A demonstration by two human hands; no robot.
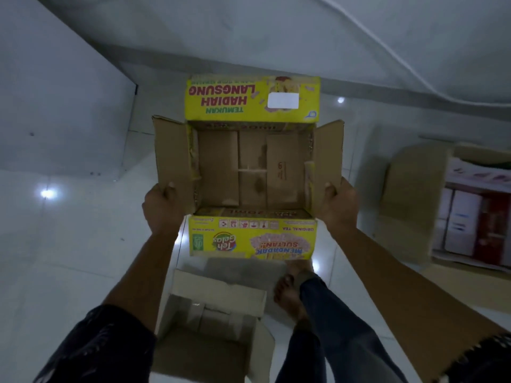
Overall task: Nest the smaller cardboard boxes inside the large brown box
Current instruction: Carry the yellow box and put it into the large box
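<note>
I hold an open yellow-printed cardboard box point(249, 167) in the air in front of me, its empty brown inside facing up and all flaps spread. My left hand point(161, 208) grips its left side flap and my right hand point(336, 205) grips its right side flap. Below it, on the floor between my legs, stands a plain brown box point(210, 338), open on top and empty. At the right stands a larger open box point(414, 194) with a brown flap and red-and-white cartons inside.
White glossy floor tiles point(69, 258) spread around. A grey wall panel point(55, 106) stands at the left. A white cable point(387, 51) runs along the wall at the back right. My bare foot point(290, 294) is beside the brown box.
</note>
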